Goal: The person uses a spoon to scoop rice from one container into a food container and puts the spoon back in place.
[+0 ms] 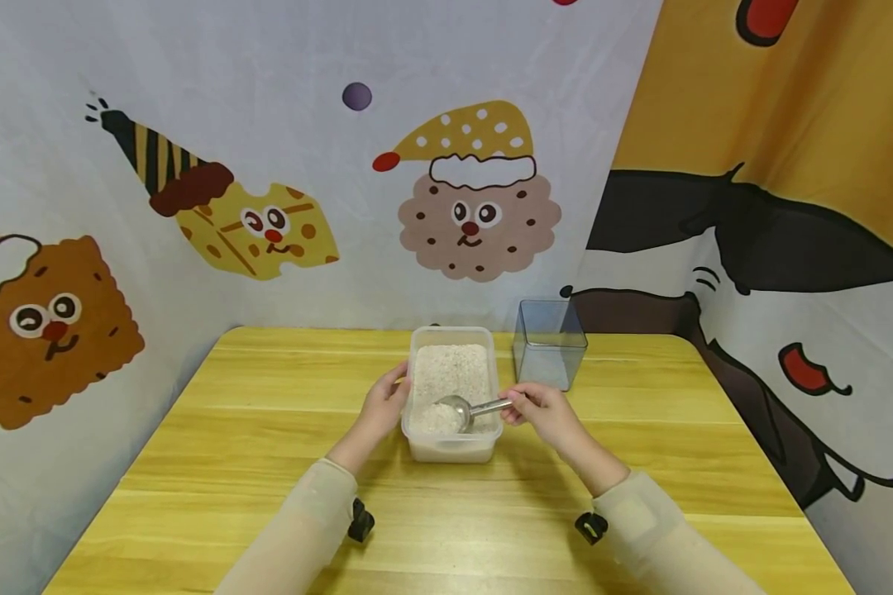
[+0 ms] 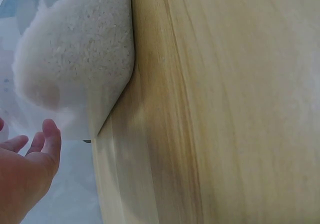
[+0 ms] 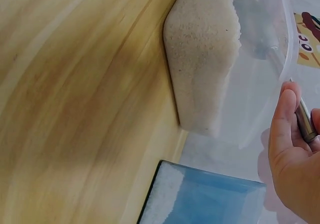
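The rice-filled plastic tub (image 1: 454, 450), set mid-table, is steadied on its left wall by the relaxed, straight-fingered left hand (image 1: 382, 411) so that it stays put, while the metal scoop (image 1: 463, 411), pinched by the right hand (image 1: 543, 413), is dug into the near rice.

Cartoon corner
A wooden surface (image 1: 268, 430) stands before white cookie-print cloth (image 1: 193, 83); a yellow-and-black cloth (image 1: 789, 124) hangs right.
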`<state>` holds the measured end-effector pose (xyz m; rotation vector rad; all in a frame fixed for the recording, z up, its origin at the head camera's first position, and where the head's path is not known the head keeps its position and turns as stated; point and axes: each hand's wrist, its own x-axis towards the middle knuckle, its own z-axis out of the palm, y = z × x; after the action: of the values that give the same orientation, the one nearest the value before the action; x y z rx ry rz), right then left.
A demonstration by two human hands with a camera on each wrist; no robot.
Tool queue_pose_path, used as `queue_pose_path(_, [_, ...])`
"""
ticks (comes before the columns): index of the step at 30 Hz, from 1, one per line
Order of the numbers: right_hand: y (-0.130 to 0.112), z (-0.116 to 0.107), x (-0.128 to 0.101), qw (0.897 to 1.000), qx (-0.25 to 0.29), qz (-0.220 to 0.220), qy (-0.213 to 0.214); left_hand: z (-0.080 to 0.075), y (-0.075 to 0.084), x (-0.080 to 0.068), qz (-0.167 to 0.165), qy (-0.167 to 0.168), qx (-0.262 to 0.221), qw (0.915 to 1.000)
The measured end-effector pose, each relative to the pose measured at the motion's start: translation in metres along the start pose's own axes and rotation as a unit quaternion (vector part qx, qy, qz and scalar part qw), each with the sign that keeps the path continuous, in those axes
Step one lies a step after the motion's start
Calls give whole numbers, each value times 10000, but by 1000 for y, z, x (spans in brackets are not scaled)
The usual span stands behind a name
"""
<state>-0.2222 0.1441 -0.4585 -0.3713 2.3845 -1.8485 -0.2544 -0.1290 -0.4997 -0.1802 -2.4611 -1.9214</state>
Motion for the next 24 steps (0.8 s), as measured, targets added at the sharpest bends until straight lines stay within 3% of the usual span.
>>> queue_pose_path(7, [-1,1,0,9979,435,451,171,0,1,0,-18,1,4,10000])
queue_pose_path(15, [-3,-2,-1,9907,788,780,784,0,1,0,-112,-8,120,9999])
queue_pose_path(24, [-4,-9,-3,9868,1100,803,875,0,3,-1,-42,21,191,9998])
